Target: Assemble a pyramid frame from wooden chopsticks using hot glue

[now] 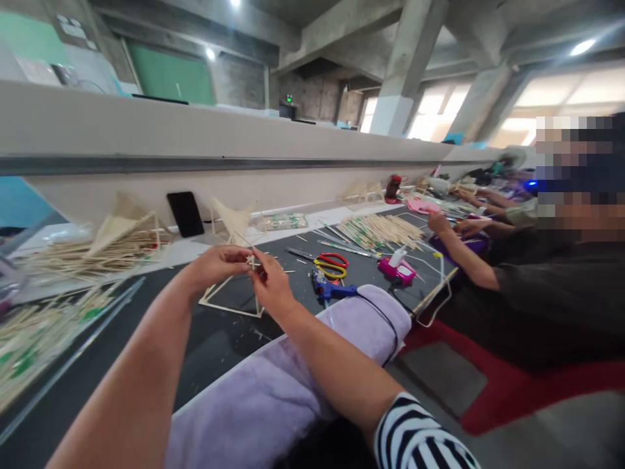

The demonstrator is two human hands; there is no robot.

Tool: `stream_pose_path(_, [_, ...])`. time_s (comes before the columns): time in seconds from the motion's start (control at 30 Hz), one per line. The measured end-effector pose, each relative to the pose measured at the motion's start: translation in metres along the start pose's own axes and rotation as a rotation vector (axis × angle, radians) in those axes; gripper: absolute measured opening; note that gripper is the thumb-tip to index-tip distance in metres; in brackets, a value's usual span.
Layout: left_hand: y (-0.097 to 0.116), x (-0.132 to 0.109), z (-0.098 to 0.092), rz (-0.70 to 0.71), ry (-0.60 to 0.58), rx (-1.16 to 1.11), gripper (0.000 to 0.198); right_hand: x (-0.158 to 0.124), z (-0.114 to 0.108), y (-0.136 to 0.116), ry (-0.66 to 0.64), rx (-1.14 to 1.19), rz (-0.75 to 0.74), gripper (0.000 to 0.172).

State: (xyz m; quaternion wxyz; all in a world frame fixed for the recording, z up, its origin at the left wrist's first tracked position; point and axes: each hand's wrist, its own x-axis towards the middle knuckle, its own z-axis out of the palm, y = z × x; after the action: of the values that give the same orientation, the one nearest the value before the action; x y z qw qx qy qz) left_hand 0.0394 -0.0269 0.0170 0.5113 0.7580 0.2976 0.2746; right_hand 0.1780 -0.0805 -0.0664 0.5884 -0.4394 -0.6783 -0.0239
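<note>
My left hand (222,264) and my right hand (272,281) meet above the dark tabletop, their fingertips pinched together at the top of a small frame of thin wooden sticks (232,311). The frame's lower sticks form an angular base just over or on the table; the fingers partly hide its upper joint. To the right of my right hand lie a blue glue gun (334,288) with a black cord and scissors (333,265) with red and yellow handles.
A lavender towel (361,319) covers the near table edge. Loose sticks (383,231) lie beyond the scissors, near a magenta device (398,268). At the back are a black phone (185,213) and a stick model (232,218). A co-worker (556,280) sits at right.
</note>
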Motion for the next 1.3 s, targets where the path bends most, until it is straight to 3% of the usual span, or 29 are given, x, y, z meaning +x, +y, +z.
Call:
stream_pose_path(0.37, [-0.0012,-0.0018,0.0013,0.004,-0.027,-0.049,0.037,0.0008,-0.0002,-0.0003,0.058,0.090,0.008,0.042])
stream_pose_path(0.9, [-0.0030,-0.0030,0.0024,0.036,-0.051,-0.085,0.035,0.0038,-0.0055,-0.0015,0.031,0.115,0.025,0.040])
stream_pose_path(1.3, [0.0016,-0.0043,0.0045,0.027,-0.046,-0.050,0.040,-0.0014,-0.0042,0.0028,0.049,0.218,0.091,0.049])
